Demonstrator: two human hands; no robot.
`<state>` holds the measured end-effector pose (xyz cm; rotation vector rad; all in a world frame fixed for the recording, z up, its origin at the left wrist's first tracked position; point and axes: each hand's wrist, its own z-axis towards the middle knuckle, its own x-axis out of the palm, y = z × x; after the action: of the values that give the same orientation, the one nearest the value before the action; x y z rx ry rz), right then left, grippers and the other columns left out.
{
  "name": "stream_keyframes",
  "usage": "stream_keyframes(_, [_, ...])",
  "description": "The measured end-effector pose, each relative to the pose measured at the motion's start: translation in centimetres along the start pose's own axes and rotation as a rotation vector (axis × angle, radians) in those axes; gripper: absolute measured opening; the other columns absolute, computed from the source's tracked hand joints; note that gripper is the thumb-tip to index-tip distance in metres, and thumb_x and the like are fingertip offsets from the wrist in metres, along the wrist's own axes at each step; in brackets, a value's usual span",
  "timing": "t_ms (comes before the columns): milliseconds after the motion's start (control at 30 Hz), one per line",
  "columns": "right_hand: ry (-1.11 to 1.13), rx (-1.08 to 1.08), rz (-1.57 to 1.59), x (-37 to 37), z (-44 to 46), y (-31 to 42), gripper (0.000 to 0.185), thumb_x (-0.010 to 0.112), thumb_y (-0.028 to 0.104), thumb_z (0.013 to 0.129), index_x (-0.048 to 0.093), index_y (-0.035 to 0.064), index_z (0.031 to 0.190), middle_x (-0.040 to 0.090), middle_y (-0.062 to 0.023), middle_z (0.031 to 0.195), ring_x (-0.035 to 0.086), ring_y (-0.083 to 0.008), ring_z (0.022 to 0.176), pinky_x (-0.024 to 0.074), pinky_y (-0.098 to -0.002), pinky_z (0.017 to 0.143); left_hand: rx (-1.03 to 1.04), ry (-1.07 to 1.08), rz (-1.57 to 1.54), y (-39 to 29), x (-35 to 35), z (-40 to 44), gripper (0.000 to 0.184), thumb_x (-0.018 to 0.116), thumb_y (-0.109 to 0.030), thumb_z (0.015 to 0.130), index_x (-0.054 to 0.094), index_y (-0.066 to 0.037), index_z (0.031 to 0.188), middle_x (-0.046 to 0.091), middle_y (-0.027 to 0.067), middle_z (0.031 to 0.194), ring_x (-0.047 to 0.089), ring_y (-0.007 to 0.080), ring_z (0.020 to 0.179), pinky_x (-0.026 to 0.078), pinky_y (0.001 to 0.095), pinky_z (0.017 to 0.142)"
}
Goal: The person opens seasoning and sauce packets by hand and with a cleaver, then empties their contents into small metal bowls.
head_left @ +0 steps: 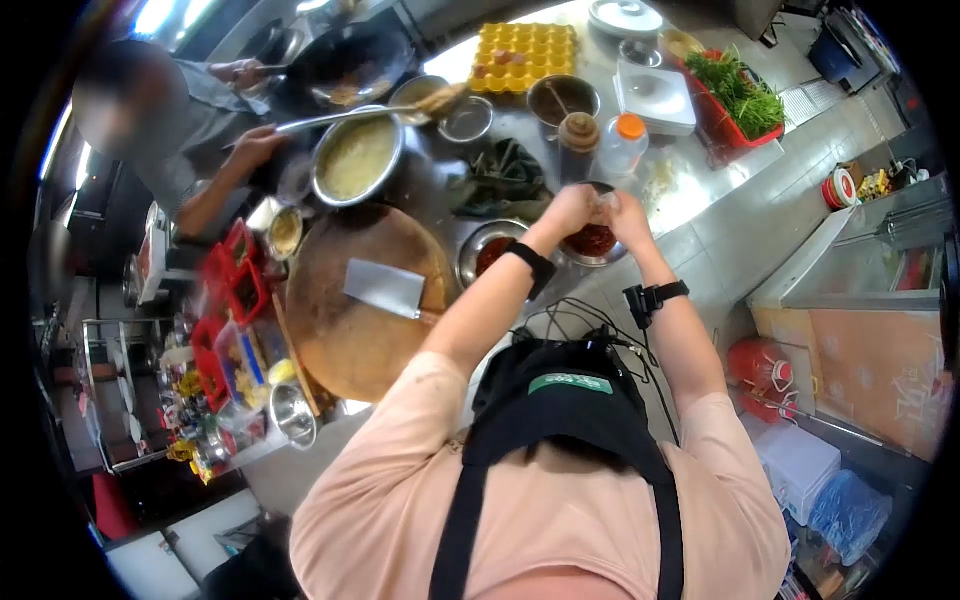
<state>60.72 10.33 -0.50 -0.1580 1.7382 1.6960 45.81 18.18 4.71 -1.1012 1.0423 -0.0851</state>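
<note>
My left hand (570, 212) and my right hand (629, 216) meet over a metal bowl (604, 262) of dark red food (590, 241). Both are closed, fingers bent toward each other around something small and pale that I cannot make out. Just left of my left forearm stands a second metal bowl (468, 262), also with red food in it. Beyond my hands are a dark-lidded jar (578, 135) and a clear bottle with an orange cap (625, 145). A dark green crumpled cloth or bag (500, 182) lies left of them.
A cleaver (386, 288) rests on a round wooden chopping board (330, 335) at left. Behind it is a pot of pale liquid (358, 160). A co-worker (160, 110) holds a long ladle (340, 119) and a wok (350, 60). A yellow egg tray (522, 58) and red basket of greens (745, 142) stand farther back.
</note>
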Motion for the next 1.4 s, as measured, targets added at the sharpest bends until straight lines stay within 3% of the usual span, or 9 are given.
stream_keyframes(100, [-0.001, -0.009, -0.139, -0.7, -1.0, 2.7, 0.034, 0.050, 0.033, 0.097, 0.062, 0.0017, 0.100, 0.064, -0.0258, 0.093, 0.060, -0.0469, 0.092, 0.0481, -0.0494, 0.076, -0.038, 0.030, -0.082, 0.4, 0.5, -0.3, 0.029, 0.076, -0.021, 0.076, 0.058, 0.002, 0.082, 0.062, 0.0231, 0.077, 0.057, 0.0425, 0.073, 0.048, 0.0430, 0.066])
stream_keyframes(533, [-0.031, 0.049, -0.022, -0.3, -3.3, 4.3, 0.023, 0.051, 0.023, 0.094, 0.055, 0.0006, 0.096, 0.062, -0.0261, 0.093, 0.059, -0.0468, 0.092, 0.0471, -0.0474, 0.076, 0.071, 0.028, -0.193, 1.6, 1.3, -1.5, 0.011, 0.069, -0.004, 0.081, 0.061, 0.002, 0.085, 0.068, 0.0145, 0.076, 0.065, 0.0222, 0.071, 0.051, 0.0351, 0.066])
stream_keyframes(700, [-0.117, 0.006, -0.108, -2.6, -3.4, 5.9, 0.020, 0.053, 0.018, 0.091, 0.060, -0.0001, 0.097, 0.064, -0.0262, 0.094, 0.060, -0.0461, 0.093, 0.0485, -0.0467, 0.077, 0.067, -0.014, -0.128, 0.2, -0.7, -0.9, 0.018, 0.069, -0.014, 0.082, 0.064, 0.000, 0.092, 0.066, 0.0184, 0.077, 0.063, 0.0336, 0.070, 0.050, 0.0404, 0.067])
stream_keyframes(867, [-0.171, 0.010, -0.058, -2.6, -3.5, 3.8, 0.020, 0.062, 0.018, 0.087, 0.060, -0.0001, 0.095, 0.065, -0.0243, 0.086, 0.063, -0.0429, 0.084, 0.0488, -0.0459, 0.074, -0.107, 0.165, -0.250, -1.0, -1.5, -1.4, 0.033, 0.076, -0.016, 0.077, 0.064, 0.002, 0.103, 0.067, 0.0148, 0.089, 0.064, 0.0252, 0.083, 0.051, 0.0364, 0.078])
stream_keyframes(933, [-0.030, 0.325, 0.317, -3.5, -4.6, 3.0, 0.017, 0.063, 0.020, 0.090, 0.059, 0.0045, 0.093, 0.065, -0.0118, 0.076, 0.062, -0.0245, 0.067, 0.0475, -0.0370, 0.057, -0.010, 0.112, -0.185, -1.2, -1.9, -2.0, 0.044, 0.078, -0.014, 0.075, 0.059, 0.001, 0.112, 0.065, 0.0143, 0.103, 0.062, 0.0254, 0.092, 0.050, 0.0347, 0.081])
stream_keyframes(967, [0.064, 0.494, 0.516, -4.6, -3.9, 2.2, 0.016, 0.063, 0.021, 0.091, 0.059, 0.0069, 0.097, 0.063, -0.0066, 0.073, 0.059, -0.0174, 0.062, 0.0453, -0.0322, 0.051, 0.055, -0.011, -0.088, -0.4, -1.5, -2.3, 0.047, 0.077, -0.013, 0.076, 0.057, 0.001, 0.116, 0.063, 0.0146, 0.109, 0.061, 0.0220, 0.095, 0.050, 0.0335, 0.081])
stream_keyframes(1000, [0.091, 0.604, 0.809, -6.2, -4.2, 2.4, 0.016, 0.062, 0.019, 0.092, 0.056, 0.0111, 0.104, 0.059, -0.0019, 0.073, 0.053, -0.0103, 0.057, 0.0378, -0.0230, 0.045, 0.066, -0.081, -0.237, 1.8, 0.0, -2.0, 0.045, 0.078, -0.013, 0.072, 0.059, 0.002, 0.110, 0.062, 0.0200, 0.106, 0.061, 0.0359, 0.097, 0.049, 0.0408, 0.086])
stream_keyframes(1167, [0.036, 0.573, 1.373, -17.2, -0.9, -2.6, 0.020, 0.058, 0.024, 0.092, 0.057, 0.0091, 0.105, 0.057, -0.0048, 0.081, 0.052, -0.0159, 0.068, 0.0422, -0.0245, 0.053, -0.233, -0.069, -0.337, 0.1, 0.6, -6.6, 0.033, 0.067, -0.016, 0.090, 0.056, 0.000, 0.117, 0.065, 0.0103, 0.098, 0.062, 0.0172, 0.086, 0.051, 0.0300, 0.076])
stream_keyframes(1400, [-0.202, 0.362, 1.321, -39.6, 16.4, -14.4, 0.014, 0.052, 0.022, 0.095, 0.055, 0.0086, 0.094, 0.060, -0.0085, 0.072, 0.057, -0.0227, 0.062, 0.0462, -0.0316, 0.051, -0.615, -0.061, -0.654, -4.9, 5.4, -11.6, 0.023, 0.061, -0.009, 0.093, 0.058, 0.002, 0.113, 0.065, 0.0086, 0.093, 0.061, 0.0116, 0.074, 0.051, 0.0239, 0.062])
